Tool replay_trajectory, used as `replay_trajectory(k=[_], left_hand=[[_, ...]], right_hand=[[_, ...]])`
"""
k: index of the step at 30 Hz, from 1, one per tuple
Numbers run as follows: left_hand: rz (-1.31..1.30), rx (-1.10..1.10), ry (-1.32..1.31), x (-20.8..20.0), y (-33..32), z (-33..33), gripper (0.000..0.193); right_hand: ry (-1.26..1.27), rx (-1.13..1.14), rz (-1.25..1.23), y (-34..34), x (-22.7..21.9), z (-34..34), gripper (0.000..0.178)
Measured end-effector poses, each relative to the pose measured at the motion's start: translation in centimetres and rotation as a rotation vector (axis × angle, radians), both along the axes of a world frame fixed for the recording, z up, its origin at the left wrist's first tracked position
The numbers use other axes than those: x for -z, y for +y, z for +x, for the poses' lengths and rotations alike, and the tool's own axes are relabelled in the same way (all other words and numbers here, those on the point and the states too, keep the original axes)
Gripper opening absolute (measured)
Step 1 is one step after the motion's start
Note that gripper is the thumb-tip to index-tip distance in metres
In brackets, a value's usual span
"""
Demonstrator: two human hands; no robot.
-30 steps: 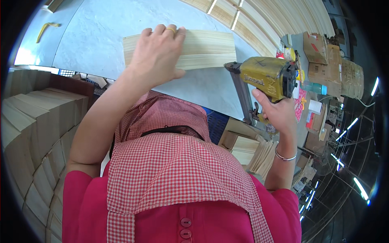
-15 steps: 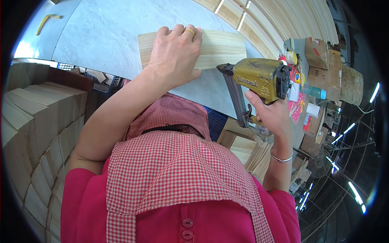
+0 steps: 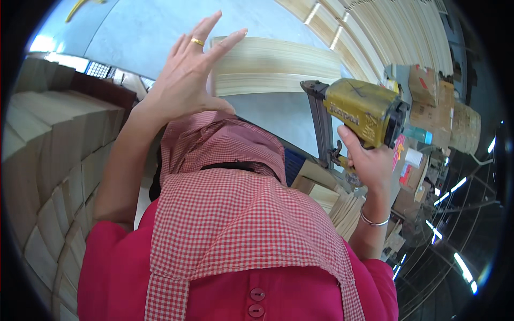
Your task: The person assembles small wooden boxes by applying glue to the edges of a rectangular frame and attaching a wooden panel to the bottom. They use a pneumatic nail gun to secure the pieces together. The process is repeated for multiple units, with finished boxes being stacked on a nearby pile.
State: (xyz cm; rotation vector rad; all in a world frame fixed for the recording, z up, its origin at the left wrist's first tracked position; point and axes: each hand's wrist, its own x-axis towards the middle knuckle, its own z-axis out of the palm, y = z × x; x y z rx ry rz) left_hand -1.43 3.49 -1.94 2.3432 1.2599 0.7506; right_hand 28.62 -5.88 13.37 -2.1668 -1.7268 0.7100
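Observation:
A flat, pale wooden board [image 3: 276, 65] lies on the light grey tabletop [image 3: 134, 35]. At the board's left end my left hand [image 3: 184, 77] is raised with its fingers spread and nothing in them; whether the fingertips touch the wood I cannot tell. My right hand [image 3: 369, 160] is wrapped round the handle of a worn yellow nail gun [image 3: 358, 109]. The gun's black nose and slanted magazine stand just off the board's lower right corner, over the table's near edge.
Stacked wooden pieces [image 3: 53, 160] rise at my left. Long wooden strips [image 3: 399, 32] lie at the far right of the table. Cardboard boxes [image 3: 425, 88] and a blue-capped bottle [image 3: 420, 135] stand at the right. A yellow curved item [image 3: 77, 8] is at the far left.
My left hand has come off the middle of the board, moving left and spreading its fingers. The nail gun, still in my right hand, sits slightly further right in the picture; the whole view has shifted too.

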Motion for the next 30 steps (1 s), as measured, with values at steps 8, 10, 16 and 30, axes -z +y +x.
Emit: replay_trajectory(k=[8, 10, 16, 30], left_hand=[[-0.013, 0.009, -0.308, 4.1, -0.2, 0.0, 0.095], [0.019, -0.006, -0.325, 4.3, -0.2, 0.2, 0.094], [0.044, -0.024, -0.305, 4.7, -0.3, 0.4, 0.098], [-0.029, -0.044, -0.339, 4.5, -0.6, 0.0, 0.121]], right_hand=[[0.273, -0.142, -0.125, 0.0, 0.8, -5.7, 0.035], [0.288, -0.155, -0.148, 0.3, 1.0, -6.7, 0.035], [0.237, -0.14, -0.216, 0.8, 1.1, -8.0, 0.037], [0.148, -0.15, -0.212, 1.1, 0.4, -9.2, 0.039]])
